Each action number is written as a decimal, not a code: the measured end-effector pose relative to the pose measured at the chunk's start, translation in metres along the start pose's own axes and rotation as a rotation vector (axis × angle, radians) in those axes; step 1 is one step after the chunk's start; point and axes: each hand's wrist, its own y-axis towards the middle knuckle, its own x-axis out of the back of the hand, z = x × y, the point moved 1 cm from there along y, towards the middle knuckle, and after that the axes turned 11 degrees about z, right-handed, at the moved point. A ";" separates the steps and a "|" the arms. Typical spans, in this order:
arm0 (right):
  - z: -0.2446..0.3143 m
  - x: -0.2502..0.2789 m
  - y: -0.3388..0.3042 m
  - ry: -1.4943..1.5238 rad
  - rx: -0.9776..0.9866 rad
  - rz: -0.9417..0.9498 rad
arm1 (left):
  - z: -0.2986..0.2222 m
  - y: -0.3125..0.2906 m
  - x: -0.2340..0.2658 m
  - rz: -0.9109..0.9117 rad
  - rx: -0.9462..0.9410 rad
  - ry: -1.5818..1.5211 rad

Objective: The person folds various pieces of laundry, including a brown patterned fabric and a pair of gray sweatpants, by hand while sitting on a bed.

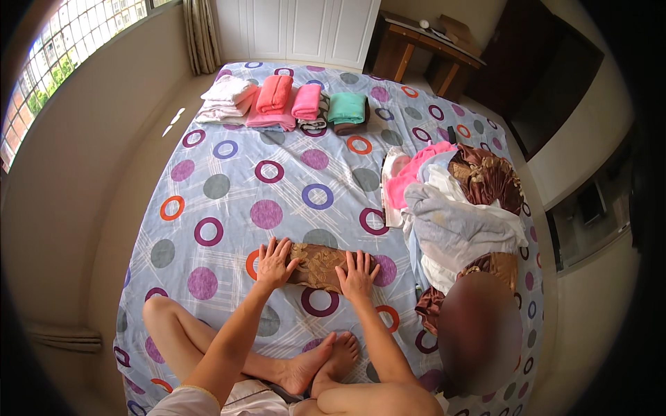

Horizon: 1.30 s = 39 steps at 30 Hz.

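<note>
Item: folded brown cloth [319,265] with a gold leaf pattern, lying flat on the near middle of the bed [229,187], just beyond the person's crossed feet.

Hands: left hand [274,263] rests palm-down on the cloth's left end, right hand [357,274] palm-down on its right end. The fingers [362,261] of both are spread wide and flat, pressing rather than gripping; nothing is held.

Handling, as judged: light, soft and limp, probably a smooth, somewhat slippery weave that could slide out of its folds. It looks best taken by the two short ends or under the folded edge, with both hands, so the layers stay together. Not fragile.

Nearby: pile of unfolded laundry [458,208] to the right, in pink, grey, white and matching brown; row of folded towels [284,104] at the far end of the bed, white, pink and green.

Hidden or unclear: the hands cover both ends of the cloth, so its number of folds and full length cannot be told. A blurred patch covers the near right part of the pile. What kind of garment or cover the cloth is cannot be made out.
</note>
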 end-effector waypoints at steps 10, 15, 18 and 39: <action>0.017 0.043 0.002 0.107 0.027 -0.126 | -0.060 -0.011 0.024 -0.160 -0.194 0.048; 0.071 0.017 -0.007 0.193 0.320 -0.122 | -0.064 -0.019 -0.018 -0.124 -0.270 0.080; 0.053 -0.010 -0.010 0.181 0.298 -0.040 | -0.061 -0.019 -0.024 0.010 -0.266 0.089; 0.017 -0.001 0.004 0.010 0.122 -0.042 | -0.015 0.000 -0.004 -0.050 -0.074 0.061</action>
